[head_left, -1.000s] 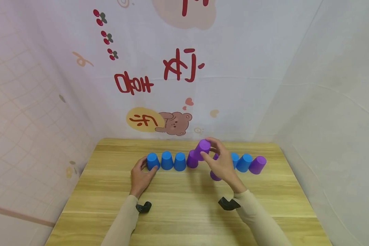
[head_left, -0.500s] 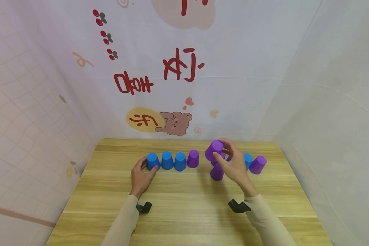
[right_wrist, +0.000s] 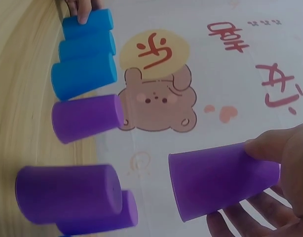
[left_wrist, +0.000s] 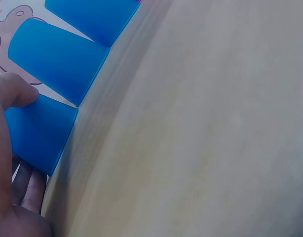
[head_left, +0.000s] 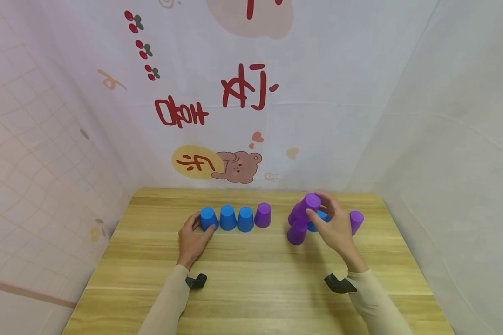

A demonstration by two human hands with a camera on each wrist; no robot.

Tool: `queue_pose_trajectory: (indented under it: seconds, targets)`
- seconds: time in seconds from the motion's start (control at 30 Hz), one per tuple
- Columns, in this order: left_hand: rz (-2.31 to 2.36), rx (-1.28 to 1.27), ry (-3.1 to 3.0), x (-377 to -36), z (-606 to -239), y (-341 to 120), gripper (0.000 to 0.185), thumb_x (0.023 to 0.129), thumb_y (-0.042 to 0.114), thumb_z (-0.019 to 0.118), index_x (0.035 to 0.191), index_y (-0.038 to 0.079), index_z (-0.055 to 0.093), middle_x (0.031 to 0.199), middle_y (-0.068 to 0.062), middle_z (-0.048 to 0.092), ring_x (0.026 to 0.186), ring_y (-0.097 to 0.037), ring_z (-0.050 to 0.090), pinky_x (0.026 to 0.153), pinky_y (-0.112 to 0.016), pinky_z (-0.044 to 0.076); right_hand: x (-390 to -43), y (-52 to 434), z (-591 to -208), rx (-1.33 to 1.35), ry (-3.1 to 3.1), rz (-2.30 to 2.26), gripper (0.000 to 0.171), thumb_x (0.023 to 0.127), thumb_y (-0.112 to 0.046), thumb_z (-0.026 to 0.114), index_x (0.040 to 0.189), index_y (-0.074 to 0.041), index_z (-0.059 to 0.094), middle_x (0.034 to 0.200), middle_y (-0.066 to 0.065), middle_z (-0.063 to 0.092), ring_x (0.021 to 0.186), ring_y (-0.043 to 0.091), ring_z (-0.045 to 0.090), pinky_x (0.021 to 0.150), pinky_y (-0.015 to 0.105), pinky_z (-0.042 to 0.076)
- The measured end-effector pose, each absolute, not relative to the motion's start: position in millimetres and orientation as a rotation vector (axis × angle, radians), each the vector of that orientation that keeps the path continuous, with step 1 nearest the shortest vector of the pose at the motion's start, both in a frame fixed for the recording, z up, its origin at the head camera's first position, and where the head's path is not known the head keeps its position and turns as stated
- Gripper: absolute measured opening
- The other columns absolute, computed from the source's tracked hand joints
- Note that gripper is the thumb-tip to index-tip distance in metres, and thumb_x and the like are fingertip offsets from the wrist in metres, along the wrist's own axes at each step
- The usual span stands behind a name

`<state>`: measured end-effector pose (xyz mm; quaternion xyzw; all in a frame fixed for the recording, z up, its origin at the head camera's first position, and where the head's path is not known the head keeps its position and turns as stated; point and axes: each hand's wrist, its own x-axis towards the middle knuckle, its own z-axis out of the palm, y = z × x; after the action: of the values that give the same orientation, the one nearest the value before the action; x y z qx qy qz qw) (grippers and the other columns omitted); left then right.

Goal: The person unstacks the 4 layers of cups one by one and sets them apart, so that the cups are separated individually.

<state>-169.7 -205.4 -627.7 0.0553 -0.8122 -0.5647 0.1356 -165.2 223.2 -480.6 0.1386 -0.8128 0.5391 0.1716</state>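
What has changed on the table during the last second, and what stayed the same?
The right hand carried its purple cup sideways to the right, away from the row's purple cup, and now holds it tilted above the table near another purple cup. It did not let go. The left hand still holds the end blue cup; the row of four cups did not move.

Row left: four upturned cups (head_left: 235, 218) side by side on table (head_left: 251, 288).
Cluster right: more cups (head_left: 297, 228), well apart.
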Motion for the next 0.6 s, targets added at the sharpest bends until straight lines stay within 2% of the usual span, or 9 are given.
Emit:
queue_pose_trajectory:
  seconds: [0.37, 0.6]
  targets:
    - [-1.624, 0.16, -2.355, -169.5, -626.1, -204.8, 0.067, 0.095, 0.017, 0.092, 0.154, 0.004, 0.063, 0.154, -0.021, 0.07, 0.145, -0.038, 0.069, 0.127, -0.048, 0.057, -161.6, 247.2, -481.3, 0.287, -2.365, 1.504, 0.052, 0.102, -0.002, 0.082, 0.151, -0.001, 0.063, 0.143, 0.023, 0.074, 0.12, -0.009, 0.069, 0.108, 0.006, 0.057]
    - [-1.617, 0.151, -2.348, -169.8, -625.9, -205.0, 0.066, 0.095, 0.017, 0.092, 0.154, 0.004, 0.064, 0.154, -0.021, 0.07, 0.145, -0.039, 0.07, 0.127, -0.048, 0.057, -159.0, 252.0, -481.1, 0.254, -2.381, 1.497, 0.054, 0.102, -0.001, 0.081, 0.152, 0.003, 0.061, 0.143, 0.027, 0.073, 0.117, -0.01, 0.069, 0.105, 0.006, 0.058]
